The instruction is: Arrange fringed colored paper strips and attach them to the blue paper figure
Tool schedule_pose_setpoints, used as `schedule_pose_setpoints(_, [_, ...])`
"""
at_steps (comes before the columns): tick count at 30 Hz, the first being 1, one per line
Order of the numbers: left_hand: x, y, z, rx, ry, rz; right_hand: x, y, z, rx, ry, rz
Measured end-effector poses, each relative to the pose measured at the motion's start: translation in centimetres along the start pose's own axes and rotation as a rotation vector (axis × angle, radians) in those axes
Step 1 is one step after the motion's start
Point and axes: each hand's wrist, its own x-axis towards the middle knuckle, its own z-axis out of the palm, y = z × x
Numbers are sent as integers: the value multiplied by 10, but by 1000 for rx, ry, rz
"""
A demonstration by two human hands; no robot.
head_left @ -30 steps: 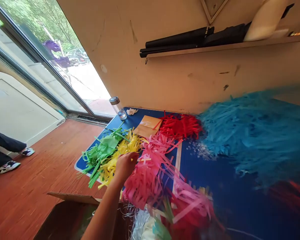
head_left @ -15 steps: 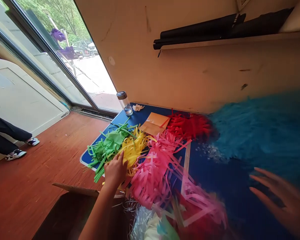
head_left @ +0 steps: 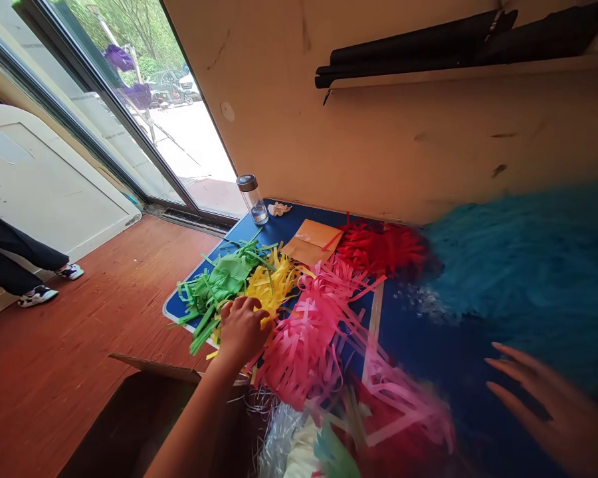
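Observation:
My left hand (head_left: 244, 332) is over the near end of a yellow bunch of paper strips (head_left: 273, 282). Its fingers are bent but apart, and nothing shows gripped in them; whether the fingertips touch the strips is hidden. Left of the yellow bunch lies a green bunch of paper strips (head_left: 224, 275), and to the right spread pink paper strips (head_left: 303, 338). My right hand (head_left: 543, 398) is at the lower right with fingers apart and nothing in it. Beside it is a blurry blue fluffy heap (head_left: 528, 265).
The blue table (head_left: 177, 307) also bears red paper strips (head_left: 383, 247), an orange folded sheet (head_left: 313, 240) and a clear bottle (head_left: 256, 202). An open cardboard box (head_left: 144, 411) stands below. A person's legs (head_left: 17, 252) show at left. Black rolls (head_left: 408, 56) rest on a wall shelf.
My left hand has shifted right, and its fingers are more bent. My right hand has moved slightly left, still spread. The view has tilted a little; the paper bunches keep their places.

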Motion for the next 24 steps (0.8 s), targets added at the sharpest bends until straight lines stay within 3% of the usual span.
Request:
schedule_pose_setpoints(5, [5, -12, 0, -1, -72, -10, -12, 6, 7, 16, -65, -128])
schedule_pose_setpoints(10, [5, -24, 3, -51, -60, -50, -15, 7, 7, 15, -68, -95])
schedule_pose_setpoints(14, [9, -32, 8, -108, -19, -76, -7, -9, 5, 46, -96, -101])
schedule_pose_setpoints(19, [14, -40, 14, -178, 30, -82, 33, -70, 6, 199, -143, -300])
schedule_pose_setpoints(24, [16, -41, 18, -213, 70, -112, 92, -166, 34, 436, -402, -534])
